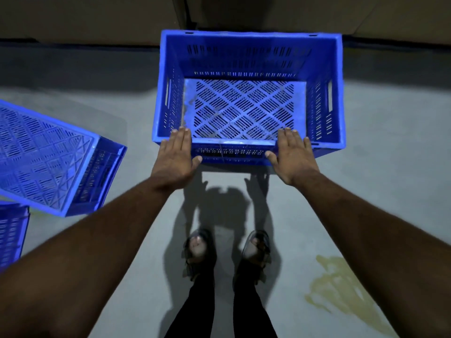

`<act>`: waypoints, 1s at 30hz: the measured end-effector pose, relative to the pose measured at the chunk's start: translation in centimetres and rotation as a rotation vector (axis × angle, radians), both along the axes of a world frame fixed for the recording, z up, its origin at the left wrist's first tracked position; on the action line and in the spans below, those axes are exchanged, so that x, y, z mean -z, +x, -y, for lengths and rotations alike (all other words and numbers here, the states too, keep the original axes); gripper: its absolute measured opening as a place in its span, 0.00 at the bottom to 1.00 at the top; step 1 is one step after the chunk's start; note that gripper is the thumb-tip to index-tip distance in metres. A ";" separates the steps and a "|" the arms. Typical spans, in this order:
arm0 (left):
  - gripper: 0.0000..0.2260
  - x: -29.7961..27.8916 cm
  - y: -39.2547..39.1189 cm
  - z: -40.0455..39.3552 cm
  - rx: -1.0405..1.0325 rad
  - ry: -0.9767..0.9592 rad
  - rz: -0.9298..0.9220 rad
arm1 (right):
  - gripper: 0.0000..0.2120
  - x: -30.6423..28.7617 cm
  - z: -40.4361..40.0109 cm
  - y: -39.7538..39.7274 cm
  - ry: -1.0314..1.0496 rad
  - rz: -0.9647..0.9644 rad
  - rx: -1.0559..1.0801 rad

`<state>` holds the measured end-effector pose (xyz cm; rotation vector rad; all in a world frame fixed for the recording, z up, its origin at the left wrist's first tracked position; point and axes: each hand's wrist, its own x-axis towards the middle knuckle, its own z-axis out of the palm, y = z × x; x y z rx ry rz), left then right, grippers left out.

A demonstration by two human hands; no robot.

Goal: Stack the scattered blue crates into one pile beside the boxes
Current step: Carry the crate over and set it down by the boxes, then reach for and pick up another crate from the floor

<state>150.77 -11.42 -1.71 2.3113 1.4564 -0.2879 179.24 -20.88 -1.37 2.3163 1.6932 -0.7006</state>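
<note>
An upright blue crate (pixel 249 45) with slotted walls stands on the grey floor in front of me, its far side close to brown cardboard boxes (pixel 97 18). My left hand (pixel 174 158) and my right hand (pixel 291 157) lie flat with fingers spread over its near rim, palms down, gripping nothing. A second blue crate (pixel 51 157) lies overturned at the left, its ribbed bottom up. Part of a third blue crate (pixel 11 235) shows at the left edge.
My two feet in dark sandals (pixel 200 252) stand just behind the upright crate. A yellowish stain (pixel 341 286) marks the floor at the lower right. Grey floor stretches to the right of the crate.
</note>
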 end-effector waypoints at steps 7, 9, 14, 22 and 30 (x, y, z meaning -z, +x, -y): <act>0.32 -14.9 -2.9 11.1 -0.168 -0.094 0.125 | 0.31 -15.4 9.5 -5.8 -0.038 -0.174 -0.122; 0.32 -19.7 -5.2 14.6 -0.168 -0.070 0.187 | 0.32 -20.4 12.4 -8.6 -0.026 -0.183 -0.169; 0.28 -29.3 -14.0 24.5 -0.186 0.032 0.225 | 0.31 -29.9 18.5 -18.2 -0.049 -0.237 -0.287; 0.30 -33.1 -34.7 39.5 -0.556 0.077 0.128 | 0.30 -34.8 23.1 -38.5 -0.012 -0.176 -0.775; 0.30 -37.1 -58.9 55.6 -0.947 0.235 0.060 | 0.33 -36.1 27.7 -66.3 0.010 -0.135 -1.156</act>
